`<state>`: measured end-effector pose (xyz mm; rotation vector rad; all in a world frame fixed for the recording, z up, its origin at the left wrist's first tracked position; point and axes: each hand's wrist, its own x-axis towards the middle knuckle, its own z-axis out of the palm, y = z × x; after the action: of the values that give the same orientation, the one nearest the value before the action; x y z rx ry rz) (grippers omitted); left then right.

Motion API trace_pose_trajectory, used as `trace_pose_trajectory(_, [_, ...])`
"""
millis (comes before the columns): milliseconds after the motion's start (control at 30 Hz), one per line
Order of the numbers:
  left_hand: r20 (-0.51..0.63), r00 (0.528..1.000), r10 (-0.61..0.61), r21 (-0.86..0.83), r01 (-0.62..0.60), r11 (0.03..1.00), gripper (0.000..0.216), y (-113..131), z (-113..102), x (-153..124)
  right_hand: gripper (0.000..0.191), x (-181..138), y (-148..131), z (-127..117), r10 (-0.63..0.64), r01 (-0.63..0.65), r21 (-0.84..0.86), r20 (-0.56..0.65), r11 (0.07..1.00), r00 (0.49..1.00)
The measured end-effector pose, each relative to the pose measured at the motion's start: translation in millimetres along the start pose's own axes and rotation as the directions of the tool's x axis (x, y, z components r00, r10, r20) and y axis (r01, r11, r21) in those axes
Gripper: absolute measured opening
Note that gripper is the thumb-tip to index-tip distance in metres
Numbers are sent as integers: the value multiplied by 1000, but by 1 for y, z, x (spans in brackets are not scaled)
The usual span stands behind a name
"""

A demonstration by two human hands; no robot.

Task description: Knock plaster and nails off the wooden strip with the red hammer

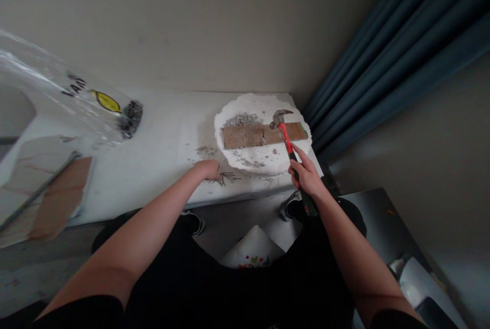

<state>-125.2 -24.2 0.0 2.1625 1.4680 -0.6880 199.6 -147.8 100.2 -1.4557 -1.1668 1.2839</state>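
right hand [306,173] gripping red-handled hammer [286,137], perhaps nails [226,178]

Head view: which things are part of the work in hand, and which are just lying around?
In use:
- hammer, held by right hand
- wooden board on white foam slab
- nails under left hand

Lying about:
- clear plastic bag
- cardboard pieces
- blue curtain

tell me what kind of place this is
Probably a room at home used as a makeshift work spot: dark blue curtains hang beside a plain wall, a low white table carries a wooden plank, and the right hand grips a red-handled claw hammer.
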Motion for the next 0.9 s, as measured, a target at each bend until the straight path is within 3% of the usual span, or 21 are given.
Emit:
trace_pose_trajectory(100, [15, 999, -41, 50, 41, 998, 37, 12, 0, -6, 86, 14, 9, -14, 1, -3, -13, -95, 1000, 995])
trace_pose_trajectory(233, [-9, 999, -43, -4, 43, 999, 35, 11, 1, -6, 88, 26, 22, -27, 39, -42, -16, -153, 999, 987])
trace_pose_trajectory(533, [-61, 995, -83, -154, 72, 985, 31, 4, 7, 2, 86, 28, 32, -36, 3, -12, -85, -111, 996, 994])
trace_pose_trajectory(700, [-58, 994, -97, -153, 88, 984, 26, 7, 6, 1, 82, 26, 33, -36, 7, -19, -106, -112, 994, 994])
trace_pose_trajectory(900, [-63, 993, -99, -128, 91, 988, 34, 6, -5, -9, 78, 21, 31, -38, 28, -40, -110, -105, 993, 994])
